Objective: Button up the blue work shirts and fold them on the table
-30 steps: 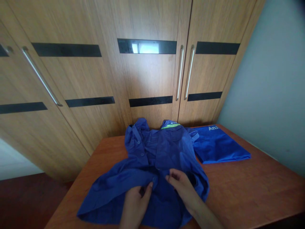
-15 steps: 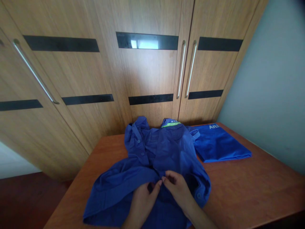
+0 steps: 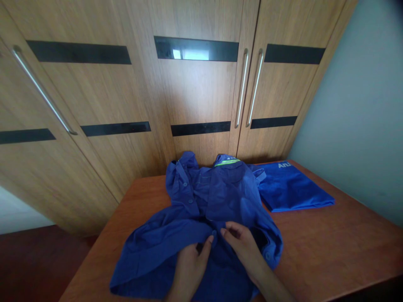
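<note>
A blue work jacket (image 3: 226, 197) with a yellow-green stripe lies spread on the table, its lower front bunched toward me. With thumb and fingers, my left hand (image 3: 192, 259) grips the left front edge of the jacket, right beside a small button (image 3: 214, 233). Just to the right, my right hand (image 3: 242, 243) pinches the opposite front edge of the cloth. A small gap separates the two sets of fingertips. Another button (image 3: 268, 255) shows on the cloth at the right, near a dark opening. Some fingers of the left hand are hidden under the fabric.
Behind the jacket at the right lies a folded bright-blue cloth item (image 3: 292, 188) with pale lettering. The reddish-brown wooden table (image 3: 340, 235) stands against a wooden wardrobe (image 3: 201, 92) with metal handles. A grey wall (image 3: 362, 126) rises at the right.
My right hand has drawn slightly away to the right from my left, where their fingertips met before. The button between them now shows. The view has shifted a little.
</note>
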Demonstrator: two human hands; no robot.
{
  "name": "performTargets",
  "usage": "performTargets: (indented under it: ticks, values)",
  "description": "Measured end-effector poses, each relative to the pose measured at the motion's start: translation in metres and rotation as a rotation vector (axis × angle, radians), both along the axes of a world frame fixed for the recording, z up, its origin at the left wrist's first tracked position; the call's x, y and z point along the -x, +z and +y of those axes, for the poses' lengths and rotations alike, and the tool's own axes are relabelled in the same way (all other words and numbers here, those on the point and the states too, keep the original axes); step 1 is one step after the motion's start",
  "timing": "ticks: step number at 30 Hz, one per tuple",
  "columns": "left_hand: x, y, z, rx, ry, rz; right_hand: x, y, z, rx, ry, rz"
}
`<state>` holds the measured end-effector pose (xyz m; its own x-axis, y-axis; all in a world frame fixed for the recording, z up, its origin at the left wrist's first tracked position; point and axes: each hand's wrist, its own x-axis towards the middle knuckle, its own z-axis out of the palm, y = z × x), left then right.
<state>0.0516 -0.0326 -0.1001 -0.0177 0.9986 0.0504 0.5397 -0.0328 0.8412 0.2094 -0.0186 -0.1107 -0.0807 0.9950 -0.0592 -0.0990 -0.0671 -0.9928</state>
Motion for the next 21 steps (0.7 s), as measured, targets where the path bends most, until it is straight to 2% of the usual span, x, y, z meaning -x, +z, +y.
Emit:
performTargets:
  ticks: [11, 15, 21]
  values:
    - [-0.0015, 0.0007, -0.0011, -0.013, -0.003, 0.066, 0.0005, 0.0017, -0.0026, -0.025, 0.041, 0.052]
    - [-0.0015, 0.0005, -0.0016, 0.003, -0.018, 0.053, 0.0005, 0.0033, -0.0045, -0.037, 0.049, 0.011]
    - [-0.0033, -0.0006, -0.0032, 0.056, -0.059, 0.027, 0.0024, -0.005, -0.0033, -0.09, 0.077, 0.006]
